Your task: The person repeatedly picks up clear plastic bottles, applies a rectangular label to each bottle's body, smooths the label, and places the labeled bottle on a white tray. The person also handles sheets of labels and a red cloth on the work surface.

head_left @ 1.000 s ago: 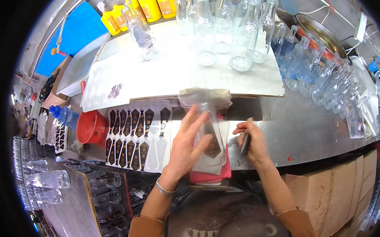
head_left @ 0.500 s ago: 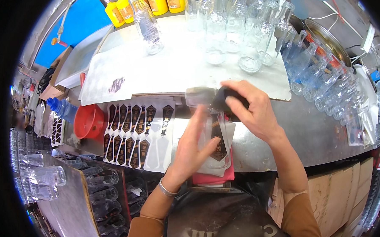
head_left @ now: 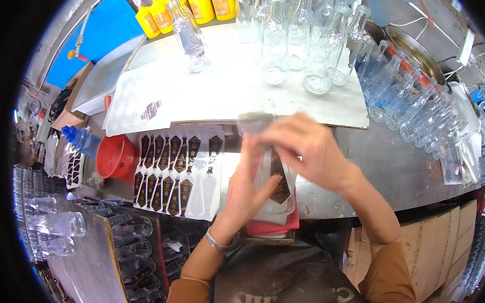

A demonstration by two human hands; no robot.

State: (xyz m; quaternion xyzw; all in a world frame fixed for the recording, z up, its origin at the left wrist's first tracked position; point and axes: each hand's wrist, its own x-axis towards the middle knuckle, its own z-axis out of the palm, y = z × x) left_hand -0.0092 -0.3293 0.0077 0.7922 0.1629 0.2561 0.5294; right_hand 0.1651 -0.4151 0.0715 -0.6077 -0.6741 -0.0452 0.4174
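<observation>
A clear glass bottle (head_left: 289,203) lies in front of me over a pink cloth (head_left: 267,227). It bears a black, pointed label (head_left: 280,189) with gold and brown marks. My left hand (head_left: 241,184) is closed along the bottle's left side, its thumb reaching over the label. Over the bottle's upper part, my right hand (head_left: 307,148) is blurred, with its fingers curled down. Whatever those fingers hold is hidden. A sheet of black labels (head_left: 168,176) lies left of the bottle, with some bare backing at its right end.
Several clear bottles (head_left: 275,52) stand on the white board (head_left: 218,93); more lean along the right (head_left: 408,109). One printed bottle (head_left: 190,43) stands apart. A red tub (head_left: 114,160) sits left, bottles lie in a crate (head_left: 133,248), and cardboard boxes (head_left: 420,252) stand low right.
My right hand has swung left and inward over the bottle, its wrist bending. The soft black thing seen in its fingers before is now out of sight. My left hand stays about where it was.
</observation>
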